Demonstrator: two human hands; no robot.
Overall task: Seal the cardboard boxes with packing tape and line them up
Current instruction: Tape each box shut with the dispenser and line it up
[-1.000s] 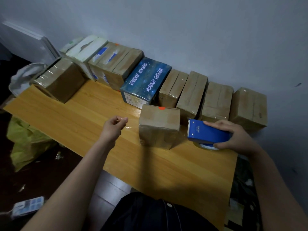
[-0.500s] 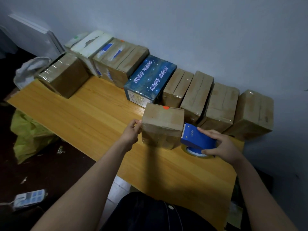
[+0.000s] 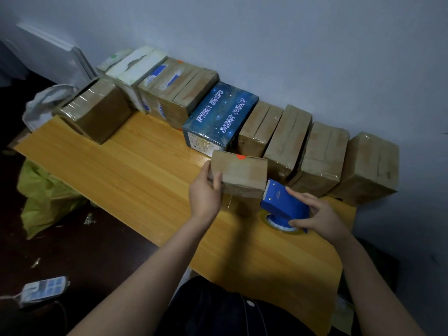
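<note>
L hand grips left end of small box, thumb on near face. R hand holds blue tape dispenser, teeth at box's right end. Box sits toward desk back edge, just in front of row of taped boxes. Judgement: brace w/ L, keep tape taut, smooth round corner.

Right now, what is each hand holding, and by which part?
The left hand grips the small cardboard box by its left end. The right hand holds the blue tape dispenser by its rear end.
</note>
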